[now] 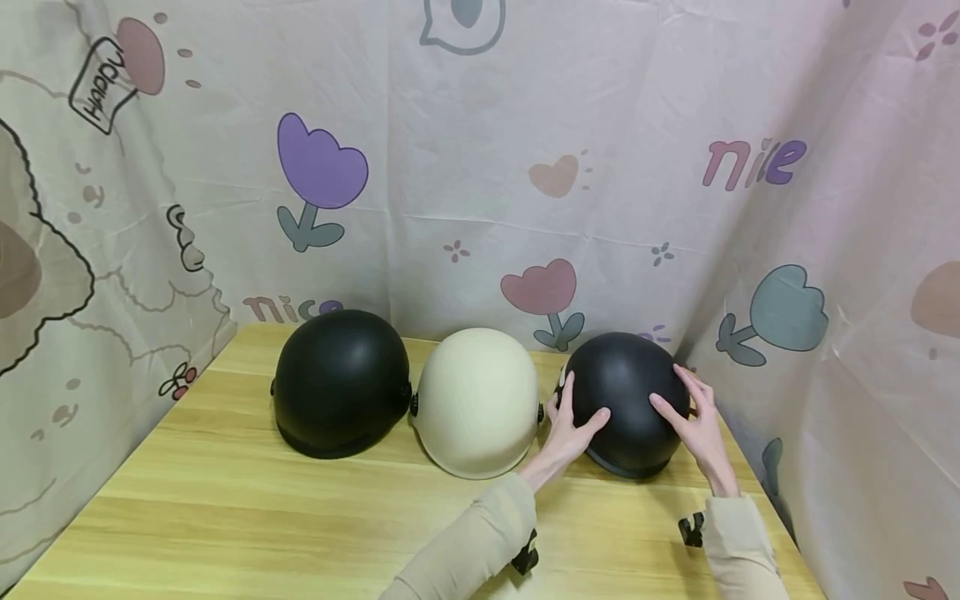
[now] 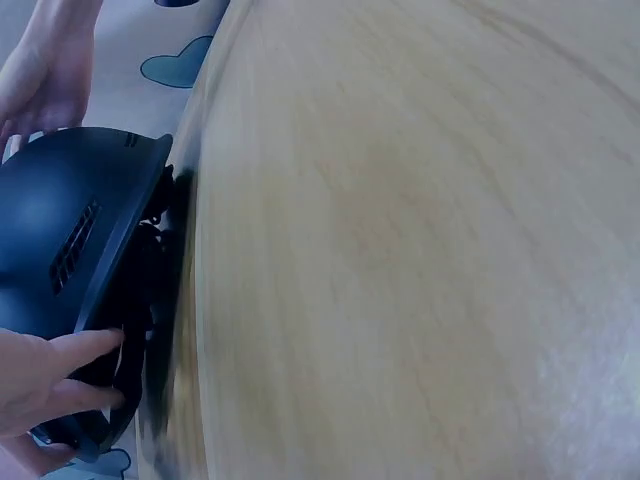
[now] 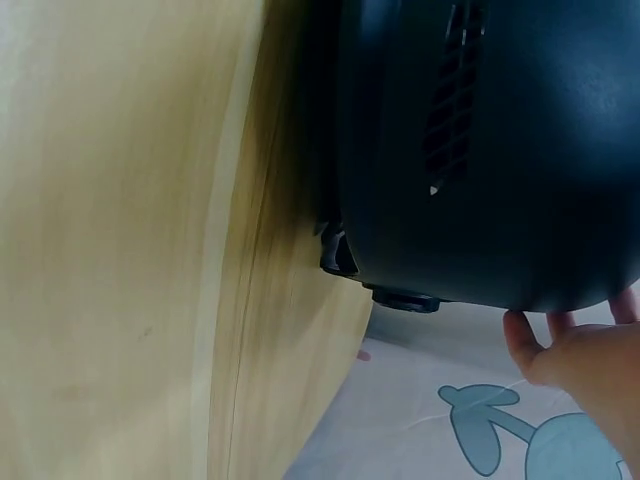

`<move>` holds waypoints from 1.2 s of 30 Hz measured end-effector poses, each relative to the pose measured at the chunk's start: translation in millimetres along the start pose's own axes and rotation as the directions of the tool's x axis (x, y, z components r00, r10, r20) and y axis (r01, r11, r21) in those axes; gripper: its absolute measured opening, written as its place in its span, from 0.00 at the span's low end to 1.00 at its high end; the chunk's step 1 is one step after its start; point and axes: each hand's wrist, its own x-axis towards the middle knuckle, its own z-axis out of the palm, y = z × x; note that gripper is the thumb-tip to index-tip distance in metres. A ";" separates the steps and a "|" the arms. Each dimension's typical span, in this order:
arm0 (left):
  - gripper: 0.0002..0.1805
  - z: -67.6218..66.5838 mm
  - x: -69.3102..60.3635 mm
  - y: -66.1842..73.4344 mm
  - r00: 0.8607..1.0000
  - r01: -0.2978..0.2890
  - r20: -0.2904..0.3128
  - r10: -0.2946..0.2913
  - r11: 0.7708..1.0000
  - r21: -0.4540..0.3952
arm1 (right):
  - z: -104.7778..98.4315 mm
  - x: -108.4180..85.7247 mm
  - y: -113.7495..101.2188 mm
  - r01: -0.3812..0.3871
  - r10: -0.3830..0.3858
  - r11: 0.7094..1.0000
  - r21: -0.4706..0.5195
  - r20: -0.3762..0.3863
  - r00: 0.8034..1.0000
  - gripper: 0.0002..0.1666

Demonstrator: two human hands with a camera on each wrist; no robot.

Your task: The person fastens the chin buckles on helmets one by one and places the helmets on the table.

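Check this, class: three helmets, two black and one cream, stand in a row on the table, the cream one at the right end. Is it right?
No: the head view shows the cream helmet in the middle, between the left black helmet and the right black helmet. The rest holds: all three stand in a row on the table.

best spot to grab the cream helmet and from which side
Likely low on the near curve of the cream helmet, two-handed, coming from the near side: its smooth dome faces up, while the left black helmet and right black helmet stand close beside it.
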 end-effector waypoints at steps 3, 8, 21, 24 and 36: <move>0.50 -0.7 -0.3 2.2 1.000 -0.002 0.000 0.002 1.000 -0.025 | 0.3 0.0 -0.1 -0.009 0.009 1.000 0.001 0.002 1.000 0.45; 0.50 -3.0 -0.7 4.4 1.000 -0.011 0.005 0.011 0.999 -0.051 | 0.6 -3.4 -3.4 0.000 0.000 1.000 -0.004 0.009 1.000 0.46; 0.49 0.6 -8.0 16.9 0.999 -0.028 -0.035 0.026 0.998 -0.055 | -3.6 -6.6 -9.4 0.135 -0.136 0.990 -0.030 -0.039 0.990 0.42; 0.48 -0.3 -8.2 18.8 0.998 -0.028 -0.052 0.024 0.998 -0.059 | -2.4 -6.1 -12.2 0.185 -0.187 0.982 -0.041 -0.030 0.982 0.41; 0.45 -2.1 -6.5 26.7 0.997 -0.015 -0.077 0.003 0.988 -0.155 | -2.2 -4.2 -20.2 0.228 -0.229 0.973 -0.034 -0.007 0.973 0.39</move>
